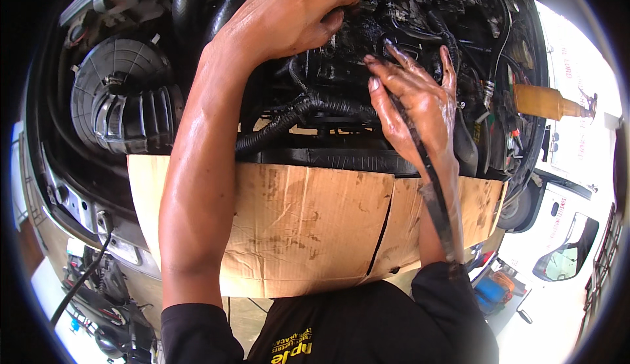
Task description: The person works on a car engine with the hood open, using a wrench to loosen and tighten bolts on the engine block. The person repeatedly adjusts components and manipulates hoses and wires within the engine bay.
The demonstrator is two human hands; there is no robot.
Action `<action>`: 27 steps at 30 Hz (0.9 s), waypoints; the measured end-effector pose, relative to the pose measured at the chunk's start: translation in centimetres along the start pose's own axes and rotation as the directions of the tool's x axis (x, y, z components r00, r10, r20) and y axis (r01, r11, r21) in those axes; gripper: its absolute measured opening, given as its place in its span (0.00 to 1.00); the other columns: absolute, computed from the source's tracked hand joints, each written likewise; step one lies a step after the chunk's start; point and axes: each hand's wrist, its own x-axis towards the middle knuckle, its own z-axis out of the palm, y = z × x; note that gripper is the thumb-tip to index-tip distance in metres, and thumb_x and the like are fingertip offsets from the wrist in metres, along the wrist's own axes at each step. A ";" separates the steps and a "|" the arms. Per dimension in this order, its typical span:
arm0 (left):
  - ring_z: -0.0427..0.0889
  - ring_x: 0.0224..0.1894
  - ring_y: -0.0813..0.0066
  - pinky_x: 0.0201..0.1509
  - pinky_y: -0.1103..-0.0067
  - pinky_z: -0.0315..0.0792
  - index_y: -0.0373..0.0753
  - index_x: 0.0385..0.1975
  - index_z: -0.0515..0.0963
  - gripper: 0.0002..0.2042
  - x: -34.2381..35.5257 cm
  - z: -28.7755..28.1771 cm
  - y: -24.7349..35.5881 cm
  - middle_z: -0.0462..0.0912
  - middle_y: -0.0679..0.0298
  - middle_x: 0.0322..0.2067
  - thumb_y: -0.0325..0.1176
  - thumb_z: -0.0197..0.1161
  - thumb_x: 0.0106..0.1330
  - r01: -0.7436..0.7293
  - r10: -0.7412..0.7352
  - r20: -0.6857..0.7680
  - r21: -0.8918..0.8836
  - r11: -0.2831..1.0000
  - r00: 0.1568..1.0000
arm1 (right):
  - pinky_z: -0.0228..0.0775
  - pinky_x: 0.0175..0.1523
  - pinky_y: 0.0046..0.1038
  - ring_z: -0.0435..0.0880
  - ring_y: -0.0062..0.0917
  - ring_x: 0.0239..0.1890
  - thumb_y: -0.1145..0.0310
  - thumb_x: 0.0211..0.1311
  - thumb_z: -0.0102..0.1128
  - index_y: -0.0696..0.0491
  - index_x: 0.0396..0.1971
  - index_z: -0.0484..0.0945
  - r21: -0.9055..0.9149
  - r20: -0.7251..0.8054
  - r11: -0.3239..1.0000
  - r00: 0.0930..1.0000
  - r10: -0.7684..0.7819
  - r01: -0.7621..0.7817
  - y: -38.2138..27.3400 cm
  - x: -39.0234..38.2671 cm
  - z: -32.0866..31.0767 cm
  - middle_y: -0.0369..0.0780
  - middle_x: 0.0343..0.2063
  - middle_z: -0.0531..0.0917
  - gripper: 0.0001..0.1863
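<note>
My left hand (pixel 292 13) reaches over the black, oily engine (pixel 348 55). Its fingers curl down at a metal part near the top edge, and their tips are too hidden to show what they grip. Lower and to the right is my right hand (pixel 420 105), wet with dark grease, its fingers stretched toward the engine. A long, thin black strip (pixel 434 190) lies in the crook of its thumb and runs back over the forearm, blurred at its lower end. Below the left hand, ribbed black conduit (pixel 275 131) crosses the engine bay.
A brown cardboard sheet (pixel 295 226), stained and slit, covers the vehicle's front edge before me. On the left sits a round black air filter housing (pixel 121 95). An amber bottle (pixel 545 103) is at the right edge. Beyond stand a white vehicle (pixel 558 229) and a motorbike (pixel 108 305).
</note>
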 end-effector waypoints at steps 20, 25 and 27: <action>0.86 0.57 0.48 0.66 0.60 0.77 0.31 0.52 0.86 0.16 0.0 0.0 0.3 0.88 0.46 0.52 0.32 0.61 0.71 0.076 -0.076 0.082 0.001 0.997 0.994 | 0.30 0.85 0.62 0.77 0.33 0.75 0.55 0.80 0.62 0.47 0.60 0.89 0.186 0.065 0.971 0.988 0.143 -0.153 0.2 0.2 0.9 0.39 0.58 0.91 0.19; 0.85 0.59 0.48 0.67 0.60 0.77 0.32 0.52 0.86 0.16 -0.1 1.0 0.0 0.88 0.47 0.53 0.31 0.61 0.71 0.025 -0.025 0.005 0.012 1.000 1.000 | 0.31 0.85 0.61 0.76 0.35 0.76 0.56 0.80 0.62 0.49 0.60 0.89 0.148 0.052 0.976 0.987 0.153 -0.159 0.3 1.4 0.9 0.40 0.59 0.90 0.19; 0.85 0.59 0.48 0.67 0.60 0.77 0.32 0.53 0.86 0.16 0.0 0.2 0.5 0.88 0.47 0.54 0.31 0.62 0.71 0.060 -0.059 0.042 -0.002 0.998 0.997 | 0.32 0.85 0.61 0.76 0.36 0.76 0.56 0.80 0.61 0.49 0.60 0.89 0.151 0.083 0.974 0.984 0.158 -0.169 0.0 0.6 0.5 0.40 0.58 0.90 0.19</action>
